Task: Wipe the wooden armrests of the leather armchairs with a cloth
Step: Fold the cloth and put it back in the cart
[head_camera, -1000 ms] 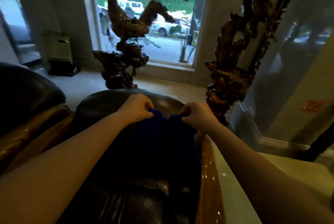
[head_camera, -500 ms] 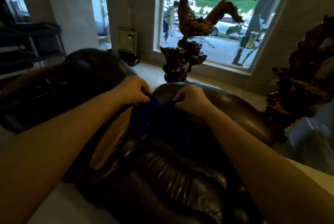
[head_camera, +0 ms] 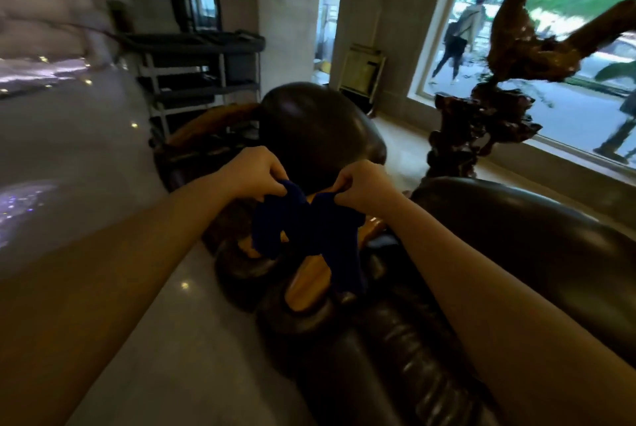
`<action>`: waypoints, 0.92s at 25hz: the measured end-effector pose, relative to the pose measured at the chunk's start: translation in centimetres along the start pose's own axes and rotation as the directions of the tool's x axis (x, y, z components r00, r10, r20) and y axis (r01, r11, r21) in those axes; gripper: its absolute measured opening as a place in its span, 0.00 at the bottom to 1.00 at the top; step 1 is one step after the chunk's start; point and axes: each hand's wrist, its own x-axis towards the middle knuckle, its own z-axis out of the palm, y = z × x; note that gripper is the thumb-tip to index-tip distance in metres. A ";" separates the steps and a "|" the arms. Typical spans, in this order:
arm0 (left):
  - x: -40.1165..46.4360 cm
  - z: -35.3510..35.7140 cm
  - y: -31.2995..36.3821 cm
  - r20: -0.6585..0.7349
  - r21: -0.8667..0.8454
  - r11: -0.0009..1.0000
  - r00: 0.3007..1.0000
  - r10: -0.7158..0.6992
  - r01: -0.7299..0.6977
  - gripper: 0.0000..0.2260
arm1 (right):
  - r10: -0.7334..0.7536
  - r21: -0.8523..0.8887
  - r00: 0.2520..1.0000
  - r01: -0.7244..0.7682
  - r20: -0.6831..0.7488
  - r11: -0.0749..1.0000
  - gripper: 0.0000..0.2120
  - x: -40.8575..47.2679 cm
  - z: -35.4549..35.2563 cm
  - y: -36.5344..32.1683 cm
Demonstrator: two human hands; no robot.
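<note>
A dark blue cloth [head_camera: 306, 233] hangs between my two hands in the middle of the view. My left hand [head_camera: 256, 172] pinches its left top corner and my right hand [head_camera: 361, 184] pinches its right top corner. The cloth dangles above the glossy wooden armrest [head_camera: 309, 279] of the dark leather armchair [head_camera: 516, 246] just below me. A second dark leather armchair [head_camera: 316, 126] stands behind it, with its own wooden armrest [head_camera: 206, 122] showing at its left.
A carved root sculpture [head_camera: 499, 88] stands on the floor by the window at the right. A dark shelf trolley [head_camera: 203, 71] sits behind the far chair. Pale polished floor [head_camera: 155, 339] lies to the left. A person walks outside the window.
The view has swung left, from the near chair's right side to the gap between the two chairs. Both hands kept hold of the cloth, which now hangs over the wooden armrest.
</note>
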 end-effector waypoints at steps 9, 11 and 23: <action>6.4 -8.9 -13.4 -0.153 -0.005 0.985 0.974 -0.170 0.171 0.07 | -0.257 0.012 0.962 0.257 0.087 0.966 0.04 18.7 5.2 -7.7; 8.0 -10.6 -16.3 -0.173 -0.016 0.979 0.964 -0.201 0.201 0.07 | -0.279 0.011 0.953 0.280 0.121 0.960 0.04 23.0 6.6 -9.3; 17.3 -25.3 -39.7 -0.123 -0.038 0.982 0.974 -0.188 0.185 0.07 | -0.237 0.008 0.963 0.238 0.131 0.971 0.05 46.4 18.9 -22.3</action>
